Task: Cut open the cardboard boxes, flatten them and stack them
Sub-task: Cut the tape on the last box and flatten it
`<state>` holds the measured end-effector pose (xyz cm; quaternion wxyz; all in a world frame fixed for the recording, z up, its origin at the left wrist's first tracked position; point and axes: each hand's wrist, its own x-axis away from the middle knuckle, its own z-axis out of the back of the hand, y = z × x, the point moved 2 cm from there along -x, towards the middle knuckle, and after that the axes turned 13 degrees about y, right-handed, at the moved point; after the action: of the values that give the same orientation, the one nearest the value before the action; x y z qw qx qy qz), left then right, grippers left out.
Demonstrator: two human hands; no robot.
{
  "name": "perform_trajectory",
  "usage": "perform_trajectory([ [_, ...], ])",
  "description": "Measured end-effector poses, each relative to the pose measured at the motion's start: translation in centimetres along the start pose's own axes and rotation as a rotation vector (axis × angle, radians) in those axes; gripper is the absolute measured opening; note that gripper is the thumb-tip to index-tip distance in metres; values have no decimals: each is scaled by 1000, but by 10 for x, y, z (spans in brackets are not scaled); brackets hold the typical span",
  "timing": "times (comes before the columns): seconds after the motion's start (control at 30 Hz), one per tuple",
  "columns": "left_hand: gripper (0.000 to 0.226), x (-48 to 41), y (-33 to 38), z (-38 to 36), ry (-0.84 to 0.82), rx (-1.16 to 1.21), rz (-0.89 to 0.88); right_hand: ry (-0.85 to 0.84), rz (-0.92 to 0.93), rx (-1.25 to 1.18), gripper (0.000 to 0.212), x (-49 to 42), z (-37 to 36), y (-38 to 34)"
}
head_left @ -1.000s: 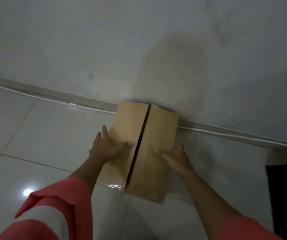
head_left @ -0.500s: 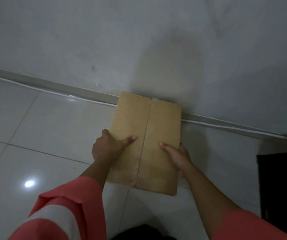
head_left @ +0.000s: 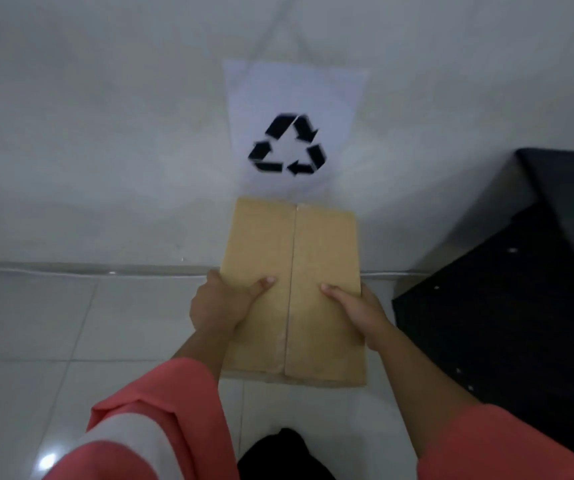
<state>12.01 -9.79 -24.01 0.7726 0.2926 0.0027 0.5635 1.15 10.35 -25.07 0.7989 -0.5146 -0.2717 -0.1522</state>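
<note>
Cardboard box (head_left: 292,289) | hands grip side edges: left hand (head_left: 219,303), right hand (head_left: 358,310) | black furniture (head_left: 503,306) near right

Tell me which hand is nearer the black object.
The right hand, gripping the cardboard box beside the black object; the left hand grips the opposite edge.

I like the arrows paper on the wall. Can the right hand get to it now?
Probably not yet. The right hand grips the cardboard box together with the left hand, with the box's top edge just under the recycling sign. If it let go, its way looks open.
</note>
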Motion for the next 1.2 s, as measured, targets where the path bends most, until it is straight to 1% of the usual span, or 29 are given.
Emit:
perform_trajectory([
  [0.1, 108, 42, 50, 48, -7, 35, -78, 66, 42, -44, 67, 44, 51, -46],
  [0.2, 110, 83, 99, 87, -13, 70, -155, 119, 127, -77, 65, 82, 104, -90],
  [0.33, 114, 135, 164, 122, 11, 140, -283, 183, 229, -100, 76, 115, 177, -133],
  [0.37, 117, 149, 179, 128, 21, 159, -313, 191, 245, -108, 75, 121, 196, -141],
  [0.4, 118, 164, 194, 132, 28, 184, -340, 193, 271, -115, 69, 128, 216, -149],
  [0.47, 119, 194, 223, 134, 32, 245, -384, 210, 316, -140, 51, 141, 259, -161],
  [0.53, 119, 227, 251, 130, 26, 292, -412, 219, 341, -163, 42, 149, 304, -165],
  [0.67, 119, 306, 299, 103, -21, 373, -409, 239, 363, -187, 45, 165, 405, -156],
  [0.87, 110, 422, 349, 38, -116, 435, -425, 282, 382, -117, 40, 181, 548, -120],
  [0.97, 106, 460, 369, 17, -144, 441, -436, 295, 382, -80, 41, 182, 596, -105],
  [1.07, 104, 483, 390, -1, -148, 467, -450, 312, 387, -85, 47, 174, 631, -95],
  [1.13, 109, 492, 405, -15, -182, 478, -434, 323, 389, -98, 45, 166, 650, -91],
  [1.2, 120, 501, 419, -32, -236, 506, -407, 344, 380, -99, 47, 153, 671, -89],
])
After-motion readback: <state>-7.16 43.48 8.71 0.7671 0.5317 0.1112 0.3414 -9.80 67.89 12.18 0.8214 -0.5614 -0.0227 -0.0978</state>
